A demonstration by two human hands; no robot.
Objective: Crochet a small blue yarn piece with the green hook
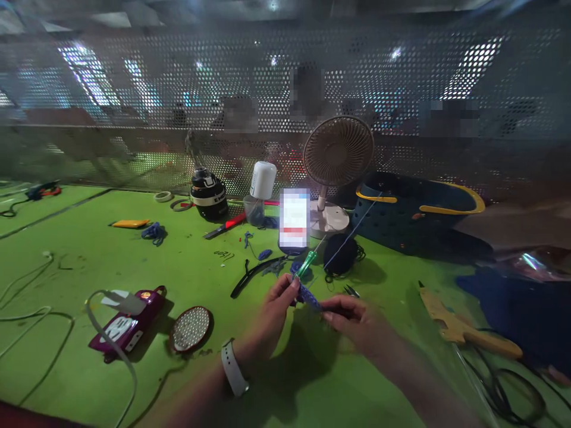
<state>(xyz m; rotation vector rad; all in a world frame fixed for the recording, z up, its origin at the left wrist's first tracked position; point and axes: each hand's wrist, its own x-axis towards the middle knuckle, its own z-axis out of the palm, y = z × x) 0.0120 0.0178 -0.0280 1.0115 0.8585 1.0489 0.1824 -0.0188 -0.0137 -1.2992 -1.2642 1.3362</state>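
Note:
A small blue-purple crocheted piece (308,296) stretches between my two hands above the green table. My left hand (280,300), with a pale watch strap on its wrist, pinches the piece's left end. Against that thumb rests a green-handled tool (306,266), its thin metal shaft pointing up and away; its kind is unclear. The fingers of my right hand (350,315) are closed on the right end of the piece. Just beyond lies a dark ball of yarn (339,254), from which a blue strand rises toward the basket.
Behind the work stand a lit phone (294,219), a fan (338,151) and a dark blue basket (401,208). A glue gun (464,327) lies right. On the left are a purple power strip (134,327), a round studded object (191,329) and a yellow cutter (130,223).

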